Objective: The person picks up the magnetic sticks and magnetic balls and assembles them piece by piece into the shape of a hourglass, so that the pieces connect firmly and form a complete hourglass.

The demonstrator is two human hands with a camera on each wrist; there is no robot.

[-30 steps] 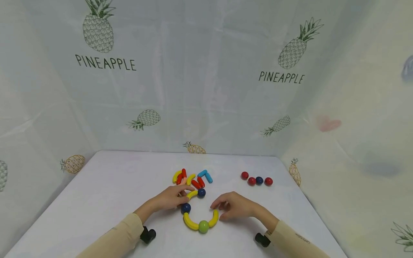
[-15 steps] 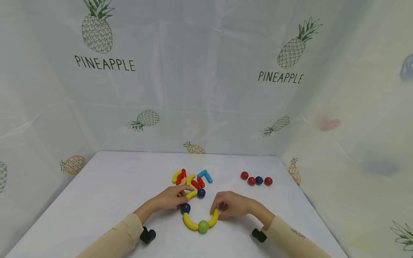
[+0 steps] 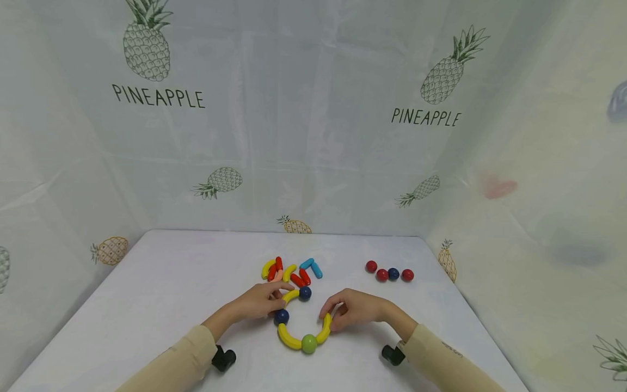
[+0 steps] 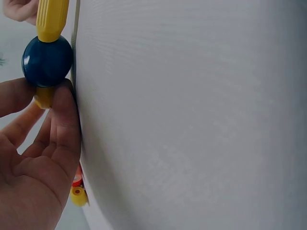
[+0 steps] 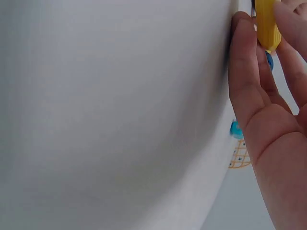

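A broken ring of balls joined by yellow curved rods lies on the white table, its gap at the upper right. My left hand [image 3: 258, 301] pinches the upper-left curved rod [image 3: 293, 295], between one blue ball [image 3: 281, 316] and another blue ball [image 3: 305, 293]. Across the ring, my right hand [image 3: 360, 308] pinches the free end of the right-hand curved rod [image 3: 325, 330], which meets a green ball [image 3: 309, 344]. A lower-left curved rod [image 3: 289, 338] links green to blue. In the left wrist view, fingers and thumb close around the rod just under the blue ball [image 4: 48, 61].
Behind the ring lie loose red rods [image 3: 297, 280], yellow curved rods [image 3: 289, 272] and blue rods [image 3: 317, 270]. Farther right sit red balls [image 3: 382, 275] and a blue ball [image 3: 393, 274]. A pineapple-print curtain [image 3: 313, 136] hangs beyond the table's back edge.
My right hand has shifted slightly left and taken the right-hand curved rod's end between thumb and fingers; that end tips slightly upward in view. My left hand stays on its rod.
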